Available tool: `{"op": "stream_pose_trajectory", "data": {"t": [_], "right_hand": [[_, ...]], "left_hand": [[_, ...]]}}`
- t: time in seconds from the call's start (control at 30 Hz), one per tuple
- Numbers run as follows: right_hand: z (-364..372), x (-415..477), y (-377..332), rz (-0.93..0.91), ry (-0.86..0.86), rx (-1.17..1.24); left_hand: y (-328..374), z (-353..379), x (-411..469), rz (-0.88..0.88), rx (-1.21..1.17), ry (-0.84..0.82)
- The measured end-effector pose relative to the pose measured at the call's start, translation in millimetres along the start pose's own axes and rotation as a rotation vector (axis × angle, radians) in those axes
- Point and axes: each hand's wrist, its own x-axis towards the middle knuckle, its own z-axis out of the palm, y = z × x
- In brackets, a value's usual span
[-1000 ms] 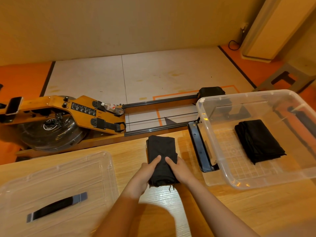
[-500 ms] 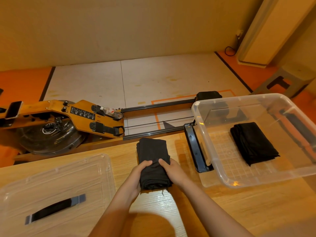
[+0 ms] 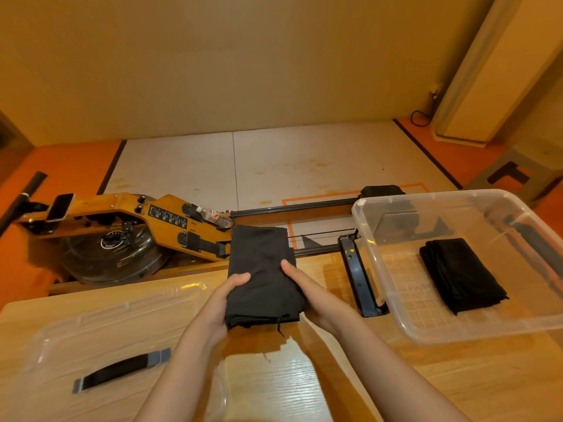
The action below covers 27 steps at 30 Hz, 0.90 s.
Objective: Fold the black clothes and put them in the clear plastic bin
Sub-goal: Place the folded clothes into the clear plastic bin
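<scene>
Head view: a folded black cloth is held between both hands to the left of the clear bin, well short of its left wall. The left hand grips the cloth's left edge and the right hand grips its right edge; each thumb lies flat on top of the fabric, while the other fingers pass beneath it and are hidden. The grip sits on the near half of the cloth, so the far half extends away from the hands, and a loose thread hangs from the near edge. The cloth appears raised off the table, with a shadow on the wood beneath its near edge. Inside the bin a second folded black cloth lies on the floor, towards the right side and apart from every wall. Left of the bin, beyond the hands, the bin's clear lid lies flat on the table with its dark handle facing up. Behind and left of the bin, on the floor past the table edge, stands a wooden rowing machine.
</scene>
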Motion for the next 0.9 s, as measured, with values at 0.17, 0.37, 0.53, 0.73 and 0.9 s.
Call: {"op": "stream_pose_trajectory", "data": {"t": [0.17,0.37,0.53,0.73,0.9], "right_hand": [[1,-12,-8,-0.052,-0.026,0.294],[1,-16,-21,-0.179,0.096,0.023],[-7,-23,-34,-0.258,0.116,-0.205],[-28,-45,-59,-0.371,0.117,-0.312],[-57,-61,-75,-0.403,0.174,-0.241]], "left_hand": [[5,-1,-10,0.04,-0.093,0.016],[10,12,-22,0.024,0.024,-0.032],[17,29,-30,0.03,0.109,-0.126],[29,63,-36,0.096,0.154,-0.161],[32,105,-36,0.12,0.227,-0.193]]}}
